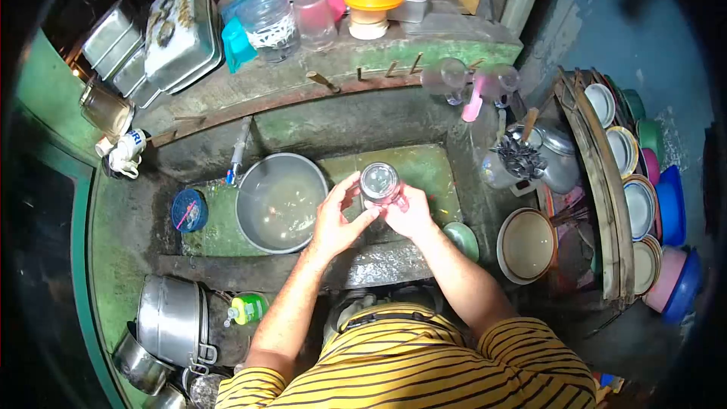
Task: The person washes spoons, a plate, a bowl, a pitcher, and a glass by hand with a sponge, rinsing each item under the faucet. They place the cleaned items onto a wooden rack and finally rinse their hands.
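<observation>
In front of me, over the sink, I hold a clear, pink-tinted drinking glass, its round end facing up toward the camera. My right hand is closed around the glass's lower right side. On the other side, my left hand has its thumb and fingers against the glass. Just left of my hands, a grey basin of cloudy water sits in the sink. Below my right wrist lies a small green dish.
A tap juts over the sink beside a blue bowl. Mugs hang on pegs at the back. A wooden plate rack stands right. Pots and a soap bottle sit lower left.
</observation>
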A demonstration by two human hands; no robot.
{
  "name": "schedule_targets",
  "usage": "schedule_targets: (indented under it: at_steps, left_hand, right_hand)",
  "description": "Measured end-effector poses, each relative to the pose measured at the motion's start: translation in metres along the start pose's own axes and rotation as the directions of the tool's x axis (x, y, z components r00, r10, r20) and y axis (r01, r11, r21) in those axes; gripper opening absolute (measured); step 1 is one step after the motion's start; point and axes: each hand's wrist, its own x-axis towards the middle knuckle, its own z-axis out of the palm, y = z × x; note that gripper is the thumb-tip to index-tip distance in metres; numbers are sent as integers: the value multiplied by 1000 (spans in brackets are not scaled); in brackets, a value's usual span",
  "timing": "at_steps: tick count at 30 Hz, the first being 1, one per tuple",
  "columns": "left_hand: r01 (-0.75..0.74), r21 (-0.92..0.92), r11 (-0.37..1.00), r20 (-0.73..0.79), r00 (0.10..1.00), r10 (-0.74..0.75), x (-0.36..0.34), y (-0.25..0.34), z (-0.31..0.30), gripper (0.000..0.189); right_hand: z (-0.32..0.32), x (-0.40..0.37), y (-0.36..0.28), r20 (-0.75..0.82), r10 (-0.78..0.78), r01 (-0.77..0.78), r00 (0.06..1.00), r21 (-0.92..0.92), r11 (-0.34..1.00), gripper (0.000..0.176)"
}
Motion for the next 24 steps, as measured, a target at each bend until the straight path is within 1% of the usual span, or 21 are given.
schedule_targets:
  at_steps: [1, 2, 3, 4, 5, 6, 7, 8, 9, 10, 11, 12, 13, 14, 16, 17, 18, 20, 21, 22, 24]
  left_hand:
    - [3, 4, 1000, 14, 1000, -3, -1, 4, 4, 79]
    - [-3, 6, 1000, 9, 1000, 3, -2, 8, 9, 79]
    - [-22, -5, 1000, 6, 1000, 22, -4, 13, 14, 79]
    - [-40, -16, 999, 1, 999, 40, -6, 17, 17, 80]
    - [-24, -10, 1000, 23, 999, 24, -8, 18, 19, 81]
    - [-27, -9, 1000, 13, 1000, 28, -11, 21, 22, 81]
    - [1, -251, 968, -10, 1000, -4, -13, 24, 26, 82]
    - [20, -480, 877, -27, 999, -38, -15, 27, 28, 83]
    - [222, -719, 658, 96, 970, -223, -19, 28, 26, 81]
    - [254, -822, 510, 213, 967, -139, -20, 23, 23, 76]
    - [263, -882, 391, 229, 964, -131, -19, 24, 25, 75]
    - [268, -926, 266, 245, 962, -117, -15, 26, 29, 75]
    - [226, -946, 233, 217, 974, -65, -10, 27, 30, 69]
    - [153, -981, 121, 172, 969, 175, -8, 56, 30, 59]
    - [90, -995, 41, 92, 995, 49, -10, 65, 30, 62]
    - [138, -990, 2, 138, 990, -13, -11, 66, 28, 72]
    - [127, -992, 2, 127, 992, -17, -11, 61, 24, 72]
    - [254, -952, -172, 215, 952, 219, -9, 47, 16, 86]
    - [282, -936, -210, 221, 936, 275, -10, 51, 13, 87]
    - [276, -938, -210, 217, 939, 267, -12, 56, 13, 87]
    - [225, -971, -81, 198, 945, 260, -12, 68, 12, 91]
  right_hand:
    - [5, -5, -5, -79, -35, 33, 996, -34, 999, 23]
    - [8, -9, -9, -155, -72, 61, 985, -71, 996, 22]
    - [11, -11, 2, 16, -418, 261, 908, -803, 536, 26]
    - [14, -16, -5, 24, -413, 264, 910, -803, 534, 26]
    - [43, -26, -20, -166, -335, 192, 928, -556, 809, 27]
    - [61, -34, -32, -316, -187, 119, 930, -224, 967, 27]
    - [62, -38, -44, -99, -255, 189, 962, -432, 882, 27]
    - [53, -32, -51, 31, -363, 318, 931, -554, 769, 22]
    - [72, -35, -57, 269, -424, 450, 865, -789, 417, 18]
    - [91, -42, -63, 506, -371, 540, 779, -841, -13, 14]
    - [132, -55, -65, 709, -221, 585, 670, -687, -431, 13]
    - [150, -61, -61, 780, -110, 628, 617, -572, -528, 20]
    - [171, -69, -54, 811, -64, 639, 581, -504, -581, 21]
    - [187, -79, -49, 837, -17, 645, 546, -433, -630, 23]
    - [202, -98, -44, 893, -58, 678, 447, -380, -630, 29]
    - [210, -111, -48, 912, -84, 666, 401, -354, -657, 31]
    - [210, -119, -52, 906, -160, 642, 391, -393, -658, 30]
    - [195, -130, -71, 855, -231, 613, 465, -499, -613, 27]
    - [181, -130, -80, 819, -280, 573, 500, -556, -603, 25]
    - [166, -130, -88, 780, -328, 528, 532, -609, -591, 24]
    - [150, -139, -97, 689, -397, 289, 606, -656, -697, 20]
